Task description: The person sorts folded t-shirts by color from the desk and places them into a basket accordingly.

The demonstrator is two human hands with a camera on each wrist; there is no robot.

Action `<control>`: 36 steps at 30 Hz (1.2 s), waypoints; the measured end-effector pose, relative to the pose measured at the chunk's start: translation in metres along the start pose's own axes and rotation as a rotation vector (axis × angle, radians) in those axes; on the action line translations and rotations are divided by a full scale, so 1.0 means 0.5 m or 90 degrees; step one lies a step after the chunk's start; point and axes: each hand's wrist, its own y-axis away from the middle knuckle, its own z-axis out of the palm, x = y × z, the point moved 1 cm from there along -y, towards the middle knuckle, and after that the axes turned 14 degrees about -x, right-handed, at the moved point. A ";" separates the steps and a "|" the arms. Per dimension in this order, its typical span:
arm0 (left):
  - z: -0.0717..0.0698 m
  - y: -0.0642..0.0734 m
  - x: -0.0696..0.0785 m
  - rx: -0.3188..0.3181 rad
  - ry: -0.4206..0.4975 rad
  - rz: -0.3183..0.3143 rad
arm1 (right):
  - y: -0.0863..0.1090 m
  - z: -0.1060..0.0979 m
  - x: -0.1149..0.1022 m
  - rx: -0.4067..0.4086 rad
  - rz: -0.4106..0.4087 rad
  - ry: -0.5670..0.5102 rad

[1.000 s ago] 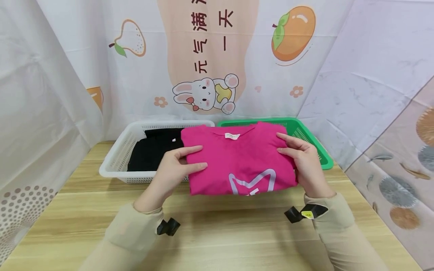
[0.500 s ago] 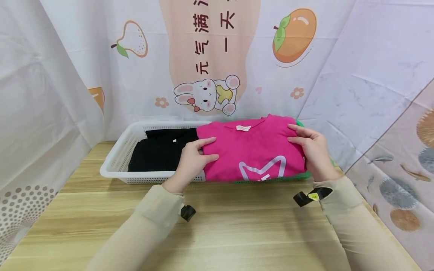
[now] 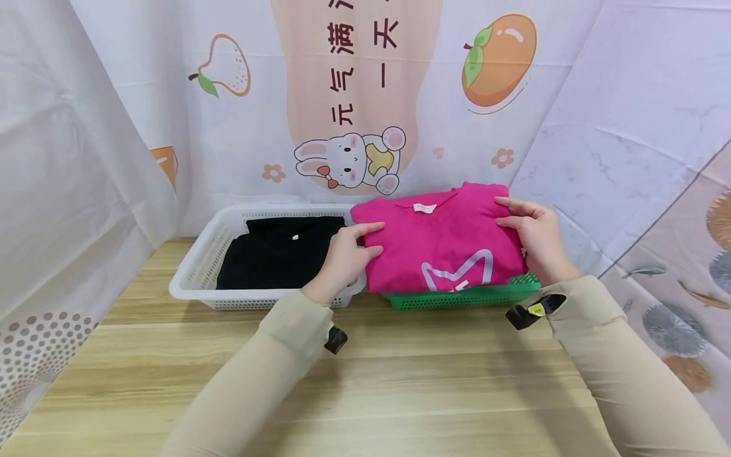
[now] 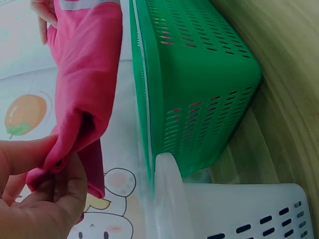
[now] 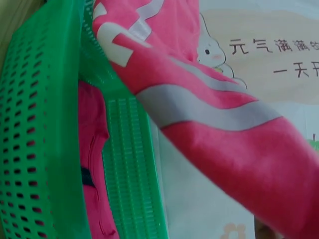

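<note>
A folded bright pink T-shirt (image 3: 436, 244) with a white neck label and a pale star outline is held up over the green basket (image 3: 457, 299). My left hand (image 3: 341, 260) pinches its left edge between thumb and fingers; the left wrist view shows that hand (image 4: 45, 199) gripping the bunched fold. At the opposite edge, my right hand (image 3: 539, 238) holds the shirt, thumb and index finger lying on the front. In the right wrist view, another pink garment (image 5: 94, 164) with a dark label lies inside the green basket, below the held shirt. Most of the right hand is hidden there.
Left of the green basket stands a white basket (image 3: 188, 292) containing folded black clothing (image 3: 280, 254). Both rest at the back of the wooden table (image 3: 400, 393), close to a printed curtain (image 3: 240, 146). More cloth hangs along both sides.
Both hands have carried the pink T-shirt rightward and away from me, from in front of the two baskets to above the green one. More of the black clothing now shows.
</note>
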 end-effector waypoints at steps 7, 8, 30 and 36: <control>0.010 -0.034 -0.011 0.056 0.025 -0.007 | -0.013 -0.018 -0.004 0.010 0.010 -0.018; 0.014 -0.037 -0.013 0.067 0.033 -0.006 | -0.015 -0.021 -0.004 0.014 0.012 -0.011; 0.082 -0.060 -0.033 -0.027 0.003 -0.001 | -0.056 -0.031 0.051 0.090 0.033 0.166; 0.085 -0.063 -0.030 -0.052 0.007 -0.019 | -0.066 -0.029 0.067 0.132 0.026 0.181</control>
